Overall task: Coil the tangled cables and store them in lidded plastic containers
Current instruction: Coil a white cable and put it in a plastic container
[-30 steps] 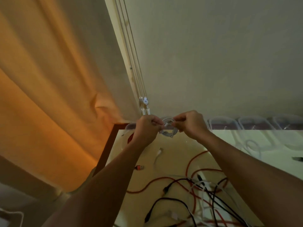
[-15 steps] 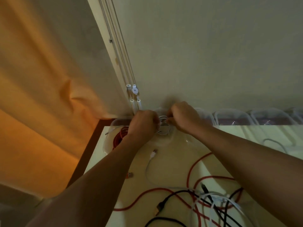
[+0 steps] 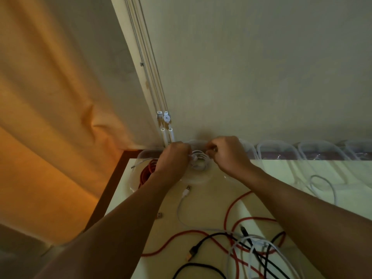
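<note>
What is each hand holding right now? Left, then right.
Left hand: closed, fingers gripping the white cable coil.
Right hand: closed, fingers pinching the same coil's other side.

One view only: head-worn wide-angle camera, aimed forward and down along both forearms. Table (image 3: 205, 198) filled lower frame, close; left hand (image 3: 173, 158) and right hand (image 3: 227, 156), at the white cable coil (image 3: 199, 162), sat mid-frame at arm's reach. Wall (image 3: 261, 67) above, curtain (image 3: 50, 97) left.

Clear glossy plastic containers (image 3: 275, 150); smooth pale tabletop (image 3: 211, 198), dark wood edge; orange cloth curtain (image 3: 50, 137); matt painted wall (image 3: 261, 67).
</note>
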{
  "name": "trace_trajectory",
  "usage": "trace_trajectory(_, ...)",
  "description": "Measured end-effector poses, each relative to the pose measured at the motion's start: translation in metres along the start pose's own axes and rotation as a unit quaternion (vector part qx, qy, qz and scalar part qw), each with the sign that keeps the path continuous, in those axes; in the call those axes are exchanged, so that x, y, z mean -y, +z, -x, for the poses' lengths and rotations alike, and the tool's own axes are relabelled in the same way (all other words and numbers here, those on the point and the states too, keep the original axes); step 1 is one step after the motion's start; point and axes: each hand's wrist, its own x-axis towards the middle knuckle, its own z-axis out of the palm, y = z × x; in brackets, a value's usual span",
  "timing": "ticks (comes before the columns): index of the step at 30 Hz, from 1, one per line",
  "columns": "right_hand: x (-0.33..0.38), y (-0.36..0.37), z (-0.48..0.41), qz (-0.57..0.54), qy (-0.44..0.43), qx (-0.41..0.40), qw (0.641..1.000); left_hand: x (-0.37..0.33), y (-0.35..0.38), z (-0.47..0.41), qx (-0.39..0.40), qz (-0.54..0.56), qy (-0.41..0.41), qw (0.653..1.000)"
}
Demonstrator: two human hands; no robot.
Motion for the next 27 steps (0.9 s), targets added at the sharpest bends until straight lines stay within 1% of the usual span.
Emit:
trace_trajectory(3, 0.005, -0.012, 0.023, -0.05, 0.015, 0.0, 0.999, -0.006, -0.011, 0.016, -0.045, 0.044, 0.014, 0.998)
trace_trajectory(6, 0.015, -0.024, 0.057, -0.097, 0.022, -0.005, 0.995, -0.024, -0.028, 0.053, -0.083, 0.101, 0.029, 0.991)
trace_trajectory(8, 0.022, -0.033, 0.086, -0.107, 0.032, -0.005, 0.994, -0.032, -0.033, 0.085, -0.08, 0.108, 0.037, 0.99)
trace_trajectory(10, 0.028, -0.041, 0.115, -0.104, 0.034, 0.025, 0.994, -0.036, -0.032, 0.117, -0.037, 0.1, 0.058, 0.993)
trace_trajectory(12, 0.031, -0.045, 0.14, -0.088, 0.028, 0.082, 0.992, -0.035, -0.028, 0.144, 0.046, 0.071, 0.084, 0.993)
trace_trajectory(13, 0.031, -0.046, 0.15, -0.076, 0.025, 0.105, 0.991, -0.033, -0.025, 0.153, 0.091, 0.041, 0.091, 0.991)
trace_trajectory(15, 0.029, -0.046, 0.167, -0.063, 0.029, 0.123, 0.99, -0.03, -0.021, 0.164, 0.164, -0.048, 0.108, 0.979)
trace_trajectory(16, 0.028, -0.047, 0.173, -0.062, 0.035, 0.123, 0.99, -0.032, -0.022, 0.167, 0.181, -0.093, 0.121, 0.972)
trace_trajectory(18, 0.026, -0.052, 0.182, -0.072, 0.041, 0.111, 0.99, -0.037, -0.026, 0.17, 0.189, -0.173, 0.133, 0.957)
trace_trajectory(20, 0.027, -0.062, 0.187, -0.081, 0.042, 0.097, 0.991, -0.044, -0.033, 0.17, 0.19, -0.222, 0.13, 0.947)
trace_trajectory(21, 0.028, -0.068, 0.188, -0.081, 0.039, 0.088, 0.992, -0.049, -0.037, 0.17, 0.188, -0.229, 0.127, 0.947)
trace_trajectory(22, 0.03, -0.075, 0.189, -0.083, 0.038, 0.078, 0.993, -0.056, -0.044, 0.172, 0.181, -0.223, 0.122, 0.95)
trace_trajectory(24, 0.033, -0.091, 0.19, -0.087, 0.034, 0.049, 0.994, -0.073, -0.062, 0.174, 0.142, -0.171, 0.116, 0.968)
trace_trajectory(27, 0.042, -0.118, 0.192, -0.099, -0.004, 0.028, 0.995, -0.101, -0.1, 0.181, 0.066, -0.026, 0.109, 0.991)
